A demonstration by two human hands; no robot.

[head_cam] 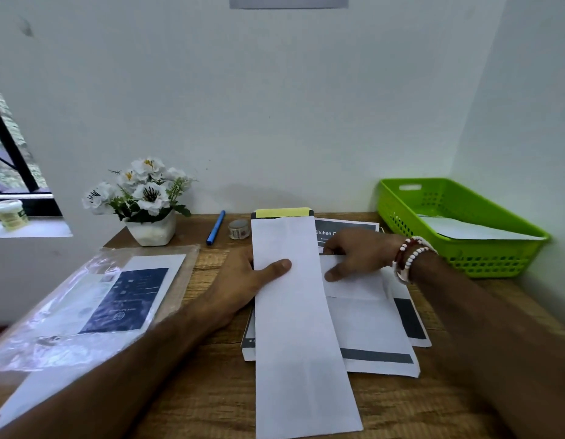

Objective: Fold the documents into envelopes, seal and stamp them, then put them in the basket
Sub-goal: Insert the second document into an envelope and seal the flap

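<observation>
The left hand (243, 280) is gripping the long white envelope (300, 327), thumb on top, over the desk (401, 407), while curled fingers (333, 249) of the right hand (360, 251) are pinching the folded document (354, 285) just right of it, probably risking crumpling if its corners catch the envelope's mouth.

Left hand (243, 280) grips envelope (300, 327); right hand (354, 251) pinches folded document (354, 280).

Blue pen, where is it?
Head view: the blue pen lies at the back of the desk, left of centre, between the flower pot and the tape roll.
</observation>
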